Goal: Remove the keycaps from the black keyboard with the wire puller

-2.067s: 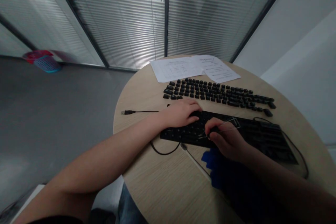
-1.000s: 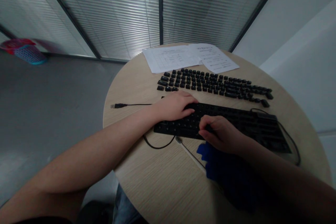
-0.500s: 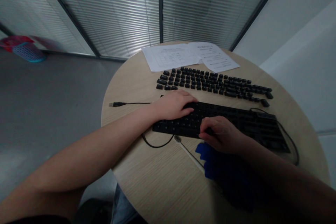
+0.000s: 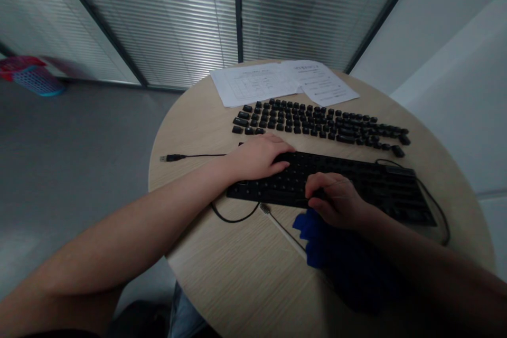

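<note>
A black keyboard base (image 4: 380, 182) without keycaps lies across the round table. My left hand (image 4: 263, 157) rests over its left part, thumb and fingers apart, with fingertips at the far edge. Over the near edge, at the middle, my right hand (image 4: 335, 198) is curled with fingertips pinched; a thin, faint wire loop shows at its fingers, too unclear to name. Below that hand lies a blue cloth (image 4: 328, 248), partly under my right forearm. A brush (image 4: 283, 229) with a white handle sits left of the cloth. Loose black keycaps (image 4: 309, 119) stand in rows beyond the keyboard.
Two printed paper sheets (image 4: 257, 83) lie at the far side of the table (image 4: 222, 280). A USB plug (image 4: 173, 158) on a black cable lies at the left, and more cable curves round the keyboard's right end. A blue and red basket (image 4: 39, 80) stands on the floor.
The whole view has shifted slightly. My right hand has moved a little to the right over the keyboard's near edge. My left hand stays on the keyboard.
</note>
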`<state>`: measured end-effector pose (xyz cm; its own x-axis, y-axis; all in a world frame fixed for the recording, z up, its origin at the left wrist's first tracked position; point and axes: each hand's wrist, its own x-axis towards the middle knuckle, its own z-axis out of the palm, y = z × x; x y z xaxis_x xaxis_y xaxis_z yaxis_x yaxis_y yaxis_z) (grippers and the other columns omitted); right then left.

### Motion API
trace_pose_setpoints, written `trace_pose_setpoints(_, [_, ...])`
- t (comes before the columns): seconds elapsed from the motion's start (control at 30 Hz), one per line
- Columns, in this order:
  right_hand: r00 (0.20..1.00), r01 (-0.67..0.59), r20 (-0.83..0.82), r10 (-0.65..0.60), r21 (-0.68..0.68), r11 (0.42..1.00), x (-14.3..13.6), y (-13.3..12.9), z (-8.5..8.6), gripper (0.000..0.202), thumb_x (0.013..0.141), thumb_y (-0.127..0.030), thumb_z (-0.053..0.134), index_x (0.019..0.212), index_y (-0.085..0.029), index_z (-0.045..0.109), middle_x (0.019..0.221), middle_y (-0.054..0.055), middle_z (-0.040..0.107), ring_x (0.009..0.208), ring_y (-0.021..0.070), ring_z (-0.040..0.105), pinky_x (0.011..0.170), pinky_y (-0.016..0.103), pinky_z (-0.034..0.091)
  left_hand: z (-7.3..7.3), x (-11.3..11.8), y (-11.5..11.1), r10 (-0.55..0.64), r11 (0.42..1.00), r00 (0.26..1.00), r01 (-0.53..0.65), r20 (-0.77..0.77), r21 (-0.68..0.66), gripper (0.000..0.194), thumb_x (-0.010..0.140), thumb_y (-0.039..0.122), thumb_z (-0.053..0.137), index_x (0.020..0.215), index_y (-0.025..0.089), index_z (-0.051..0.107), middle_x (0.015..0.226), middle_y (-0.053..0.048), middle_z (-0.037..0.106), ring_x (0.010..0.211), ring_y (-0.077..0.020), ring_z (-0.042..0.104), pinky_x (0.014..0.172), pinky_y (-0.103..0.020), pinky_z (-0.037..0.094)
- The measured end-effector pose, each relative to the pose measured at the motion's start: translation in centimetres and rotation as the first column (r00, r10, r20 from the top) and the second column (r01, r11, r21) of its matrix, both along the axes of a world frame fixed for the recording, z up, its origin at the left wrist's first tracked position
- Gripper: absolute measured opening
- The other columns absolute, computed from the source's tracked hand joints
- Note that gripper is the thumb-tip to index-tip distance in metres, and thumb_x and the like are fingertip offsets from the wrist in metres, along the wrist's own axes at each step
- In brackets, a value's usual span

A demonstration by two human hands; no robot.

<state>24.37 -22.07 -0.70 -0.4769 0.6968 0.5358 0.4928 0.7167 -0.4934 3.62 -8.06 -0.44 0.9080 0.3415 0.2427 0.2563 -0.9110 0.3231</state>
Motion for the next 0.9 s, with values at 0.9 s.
trace_pose_setpoints(0.9, [0.998,0.060,0.004,-0.060,0.014,0.998,0.05,-0.29,-0.13,0.029,0.107,-0.045,0.054,0.086,-0.025,0.057,0.067,-0.001,0.066,0.053,0.0143,0.059,0.052,0.027,0.044,-0.30,0.27,0.00,-0.002,0.999,1.000,0.003,-0.009,0.052,0.035,0.099,0.028,0.064,0.130,0.015,0.071,0.122,-0.013,0.077,0.113,-0.0277,0.070,0.102,-0.040,0.053])
